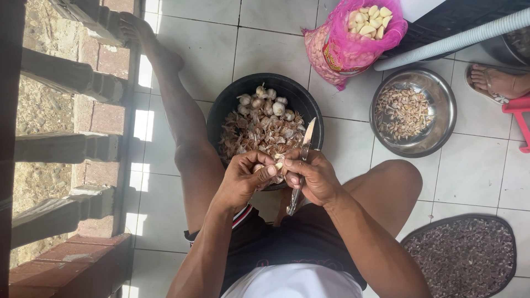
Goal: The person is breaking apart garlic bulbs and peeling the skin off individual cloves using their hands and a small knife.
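A pink mesh bag (353, 41) full of peeled garlic cloves lies on the white tiled floor (187, 44) at the top. To its right, a steel bowl (441, 118) holds small garlic pieces. A pale ribbed hose (458, 40) runs slantwise above the bowl. A sandalled foot (497, 81) shows at the right edge, beside a red stool leg (521, 113). A dark oval mat (464, 256) lies at the lower right. A brick railing (72, 138) lines the left side.

The person wore dark shorts (298, 237) with a red-and-white striped edge (241, 215) nearest the black basin (221, 110), and a white top (292, 281) below them. Arms, legs and feet were bare.
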